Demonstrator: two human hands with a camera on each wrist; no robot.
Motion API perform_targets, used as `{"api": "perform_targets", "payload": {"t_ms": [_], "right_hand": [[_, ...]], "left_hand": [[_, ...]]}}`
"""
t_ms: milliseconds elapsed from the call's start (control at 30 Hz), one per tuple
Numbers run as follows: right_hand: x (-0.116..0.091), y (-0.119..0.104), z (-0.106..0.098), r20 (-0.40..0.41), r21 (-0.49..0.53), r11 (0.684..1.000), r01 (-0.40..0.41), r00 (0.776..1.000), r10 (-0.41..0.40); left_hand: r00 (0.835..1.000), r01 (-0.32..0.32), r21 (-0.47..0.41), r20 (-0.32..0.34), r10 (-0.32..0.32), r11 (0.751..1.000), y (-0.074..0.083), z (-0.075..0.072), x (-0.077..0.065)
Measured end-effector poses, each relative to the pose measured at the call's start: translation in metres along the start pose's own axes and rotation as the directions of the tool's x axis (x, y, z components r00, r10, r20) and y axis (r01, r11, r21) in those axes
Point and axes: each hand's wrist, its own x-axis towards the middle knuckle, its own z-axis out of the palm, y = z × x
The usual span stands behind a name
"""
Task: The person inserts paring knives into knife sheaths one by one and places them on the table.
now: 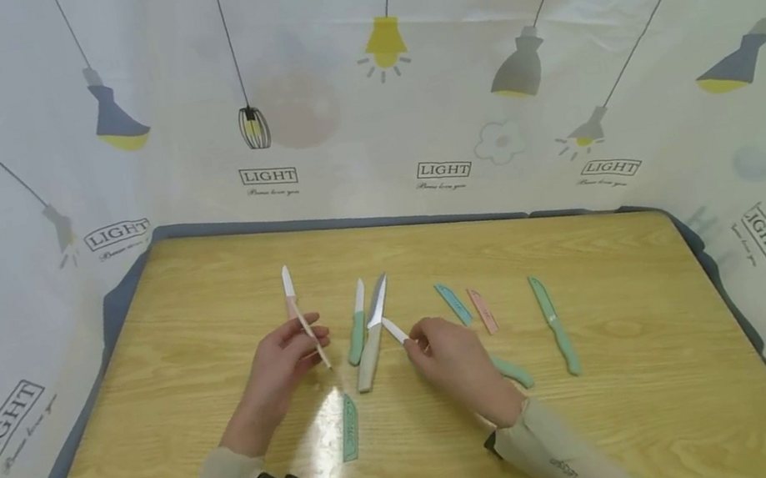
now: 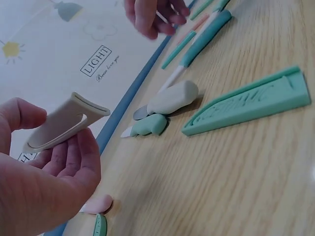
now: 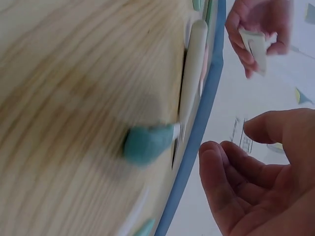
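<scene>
My left hand (image 1: 289, 356) holds a cream blade cover (image 2: 66, 123) between thumb and fingers, raised over the table. Beyond it lies a pink-handled knife (image 1: 288, 284) with a white blade. To its right, side by side, are a green-handled knife (image 1: 357, 336) and a larger cream-handled knife (image 1: 371, 351) with a metal blade. My right hand (image 1: 452, 358) hovers above a teal-handled knife (image 3: 147, 142), fingers loosely bent and thumb apart, holding nothing. In the head view, that knife's handle is hidden by the hand.
A green blade cover (image 1: 348, 426) lies nearer me, between the forearms. On the right are a blue-green cover (image 1: 453, 303), a pink cover (image 1: 483, 311), a green handle (image 1: 512, 372) partly behind my right hand, and a green covered knife (image 1: 555, 324). Printed curtains surround the wooden table (image 1: 651, 431).
</scene>
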Motion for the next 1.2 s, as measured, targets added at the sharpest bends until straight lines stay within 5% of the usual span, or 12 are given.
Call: {"api": "perform_targets", "payload": {"t_ms": [367, 767, 1200], "right_hand": [[0.033, -0.02, 0.029, 0.047, -0.106, 0.994, -0.012, 0.999, 0.017], [0.049, -0.033, 0.037, 0.139, -0.258, 0.966, -0.019, 0.989, 0.057], [0.059, -0.03, 0.045, 0.207, -0.194, 0.977, -0.089, 0.97, 0.129]], "left_hand": [[1.0, -0.014, -0.162, -0.009, 0.013, 0.987, 0.001, 0.0, -0.009], [0.998, -0.032, -0.182, -0.05, 0.024, 0.983, 0.0, -0.002, -0.013], [0.996, -0.026, -0.192, -0.089, 0.009, 0.981, -0.001, -0.007, -0.014]]}}
